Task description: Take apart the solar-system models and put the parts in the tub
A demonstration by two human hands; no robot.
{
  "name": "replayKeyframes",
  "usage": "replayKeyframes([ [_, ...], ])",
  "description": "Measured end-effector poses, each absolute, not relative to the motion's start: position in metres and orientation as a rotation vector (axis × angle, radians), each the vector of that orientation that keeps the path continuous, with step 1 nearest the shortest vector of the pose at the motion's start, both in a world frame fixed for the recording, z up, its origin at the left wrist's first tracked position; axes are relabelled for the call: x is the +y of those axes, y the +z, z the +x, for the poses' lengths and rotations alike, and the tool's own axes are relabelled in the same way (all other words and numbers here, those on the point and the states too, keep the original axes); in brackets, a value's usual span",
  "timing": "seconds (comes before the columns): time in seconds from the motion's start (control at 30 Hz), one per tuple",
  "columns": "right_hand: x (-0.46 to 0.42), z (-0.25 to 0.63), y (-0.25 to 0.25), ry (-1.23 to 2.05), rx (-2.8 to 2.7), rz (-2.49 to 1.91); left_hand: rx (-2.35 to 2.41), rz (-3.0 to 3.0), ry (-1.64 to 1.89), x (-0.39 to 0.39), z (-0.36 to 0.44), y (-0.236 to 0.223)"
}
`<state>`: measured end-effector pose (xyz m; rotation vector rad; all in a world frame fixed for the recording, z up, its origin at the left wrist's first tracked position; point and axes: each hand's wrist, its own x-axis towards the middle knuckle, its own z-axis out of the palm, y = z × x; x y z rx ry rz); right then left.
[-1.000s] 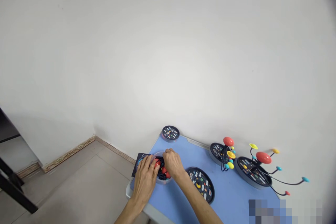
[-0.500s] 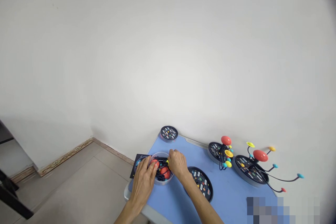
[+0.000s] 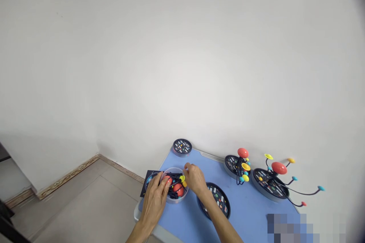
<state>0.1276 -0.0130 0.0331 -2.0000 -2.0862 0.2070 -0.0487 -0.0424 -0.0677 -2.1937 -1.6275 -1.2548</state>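
A round clear plastic container [image 3: 172, 201] stands near the left end of the blue table. Inside it lie a red ball [image 3: 178, 189], black cords and small yellow and blue pieces. My left hand [image 3: 154, 197] grips the container's left side, its fingers bent over the rim beside another red ball [image 3: 168, 179]. At the far right rim is my right hand [image 3: 195, 178], fingers curled and pressed together; what they hold, if anything, is hidden. Below my right forearm lies a round black base [image 3: 221, 199] printed with coloured planets, partly covered by the arm.
The blue table [image 3: 185, 220] touches the white wall. A small round printed disc box [image 3: 182, 147] sits at its back corner. To the right are a base with bundled planet arms [image 3: 241, 165] and a planet model with spread arms [image 3: 270, 184]. A dark card [image 3: 145, 186] lies left.
My right fingers have drawn slightly back from the yellow pieces, which now show more fully in the container. My left hand stays in place. The view has shifted a little.
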Motion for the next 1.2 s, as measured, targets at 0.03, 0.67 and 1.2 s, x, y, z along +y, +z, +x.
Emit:
replayKeyframes([
  [0.03,-0.015,0.135,0.036,0.204,-2.069,-1.997,-1.635,-2.201,-1.261,-0.043,-0.049,-0.067],
  [0.67,-0.104,0.244,-0.006,0.099,-1.842,-2.490,-1.631,-2.218,-1.359,-0.040,-0.049,-0.067],
  [1.2,-0.081,0.228,0.022,0.257,-1.571,-2.005,-1.795,-1.942,-1.954,-0.049,-0.056,-0.046],
])
